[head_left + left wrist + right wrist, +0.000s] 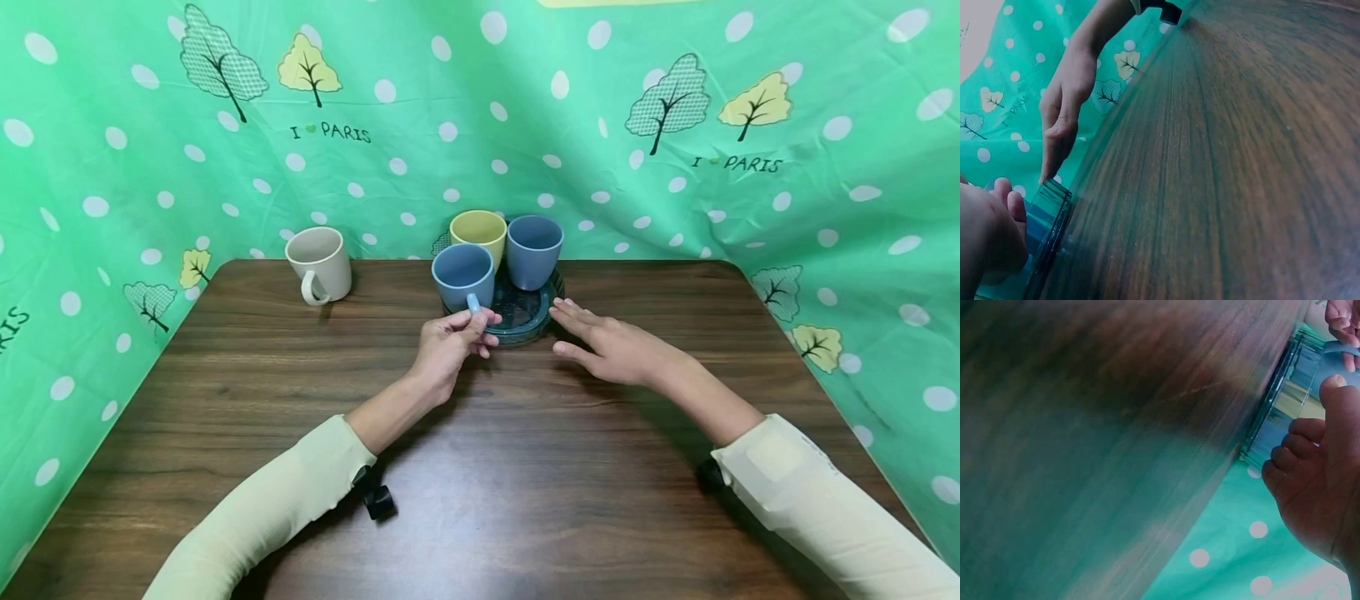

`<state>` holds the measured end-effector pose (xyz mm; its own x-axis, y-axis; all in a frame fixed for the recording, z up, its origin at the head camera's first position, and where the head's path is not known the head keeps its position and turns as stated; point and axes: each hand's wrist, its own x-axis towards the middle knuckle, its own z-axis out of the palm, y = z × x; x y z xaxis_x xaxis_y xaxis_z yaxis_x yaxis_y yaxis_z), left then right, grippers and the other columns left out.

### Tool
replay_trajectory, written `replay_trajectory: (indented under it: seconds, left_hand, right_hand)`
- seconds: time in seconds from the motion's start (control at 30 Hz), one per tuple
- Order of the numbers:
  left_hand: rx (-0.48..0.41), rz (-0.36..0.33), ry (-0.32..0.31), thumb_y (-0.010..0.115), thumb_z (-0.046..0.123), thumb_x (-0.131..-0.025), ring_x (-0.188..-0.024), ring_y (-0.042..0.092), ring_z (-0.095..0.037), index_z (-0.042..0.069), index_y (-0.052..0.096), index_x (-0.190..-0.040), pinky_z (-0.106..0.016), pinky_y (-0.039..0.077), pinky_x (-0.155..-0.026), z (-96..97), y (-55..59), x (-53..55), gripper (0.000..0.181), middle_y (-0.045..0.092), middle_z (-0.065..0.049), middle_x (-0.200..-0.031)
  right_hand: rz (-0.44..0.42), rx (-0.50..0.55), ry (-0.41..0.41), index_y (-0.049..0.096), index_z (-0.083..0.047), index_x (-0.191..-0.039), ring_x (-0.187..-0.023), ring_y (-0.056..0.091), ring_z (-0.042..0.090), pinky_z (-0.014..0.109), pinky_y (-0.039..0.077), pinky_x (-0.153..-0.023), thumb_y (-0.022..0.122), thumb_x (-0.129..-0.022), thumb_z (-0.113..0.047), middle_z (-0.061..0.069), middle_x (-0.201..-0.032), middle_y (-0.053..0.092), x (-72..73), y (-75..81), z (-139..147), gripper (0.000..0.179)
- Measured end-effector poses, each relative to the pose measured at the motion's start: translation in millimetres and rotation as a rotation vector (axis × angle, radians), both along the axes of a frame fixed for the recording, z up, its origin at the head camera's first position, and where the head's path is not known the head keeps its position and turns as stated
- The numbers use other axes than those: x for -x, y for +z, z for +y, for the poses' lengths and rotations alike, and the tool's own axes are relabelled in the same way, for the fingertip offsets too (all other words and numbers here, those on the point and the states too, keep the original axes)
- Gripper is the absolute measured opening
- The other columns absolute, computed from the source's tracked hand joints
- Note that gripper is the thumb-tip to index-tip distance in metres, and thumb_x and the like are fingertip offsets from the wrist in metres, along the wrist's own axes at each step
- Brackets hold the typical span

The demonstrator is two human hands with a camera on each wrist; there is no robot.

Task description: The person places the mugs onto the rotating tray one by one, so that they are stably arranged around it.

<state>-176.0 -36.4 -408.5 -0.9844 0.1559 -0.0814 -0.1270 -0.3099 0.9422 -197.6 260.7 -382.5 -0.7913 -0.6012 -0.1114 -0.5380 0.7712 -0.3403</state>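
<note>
My left hand (444, 354) pinches the handle of a blue mug (453, 292) at the left front of a dark, round glass tray (519, 310). Whether the mug's base rests fully on the tray is hidden. A second blue cup (534, 260) and a yellow cup (491, 235) stand upright towards the tray's back. On the right side, my right hand (618, 346) reaches out with straight fingers, their tips at the tray's rim. In the right wrist view the tray's edge (1269, 400) shows beyond that hand (1316, 481).
A white mug (330, 267) stands apart at the table's back left, its handle facing forward. The brown wooden table (480, 483) ends at a green dotted cloth (495, 100) hanging behind and at both sides.
</note>
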Motion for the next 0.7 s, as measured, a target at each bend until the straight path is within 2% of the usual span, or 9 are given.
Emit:
replay_trajectory:
  seconds: [0.13,0.37,0.57,0.7]
  left_hand:
    - [0.035,0.022,0.009,0.066,0.014,-0.116,-0.078,0.075,-0.006,-0.012,0.073,-0.136,-0.020,0.059,-0.068,0.1,-0.6,-1.0,0.034,0.078,-0.027,-0.136]
    - [0.082,0.038,0.028,0.072,0.014,-0.113,-0.078,0.076,-0.008,-0.006,0.079,-0.129,-0.023,0.062,-0.069,-0.9,-1.0,-1.1,0.027,0.080,-0.024,-0.133]
    - [0.091,0.044,0.027,0.074,0.014,-0.112,-0.079,0.077,-0.009,-0.003,0.080,-0.124,-0.024,0.063,-0.070,-3.9,-0.3,0.0,0.022,0.075,-0.032,-0.139]
    - [0.091,0.048,0.031,0.076,0.012,-0.110,-0.079,0.077,-0.011,-0.003,0.079,-0.126,-0.025,0.065,-0.071,-8.2,-2.0,0.4,0.023,0.079,-0.029,-0.129]
  right_hand:
    - [0.005,0.012,0.005,0.031,-0.006,-0.178,-0.175,0.022,0.040,0.066,0.030,-0.139,0.048,-0.121,-0.051,0.018,-0.188,0.024,-0.4,-1.2,-1.5,0.075]
    - [0.004,0.019,-0.009,0.030,-0.006,-0.178,-0.175,0.022,0.041,0.067,0.031,-0.138,0.049,-0.121,-0.051,0.019,-0.188,0.023,-2.9,-3.0,-2.6,0.075]
    - [0.008,0.016,-0.012,0.030,-0.007,-0.178,-0.175,0.023,0.040,0.067,0.031,-0.138,0.049,-0.121,-0.051,0.018,-0.188,0.023,-4.1,-2.2,-4.1,0.075]
    - [0.015,0.009,-0.009,0.029,-0.007,-0.179,-0.175,0.023,0.040,0.067,0.032,-0.137,0.048,-0.121,-0.051,0.018,-0.188,0.023,-4.2,-2.1,-3.8,0.074]
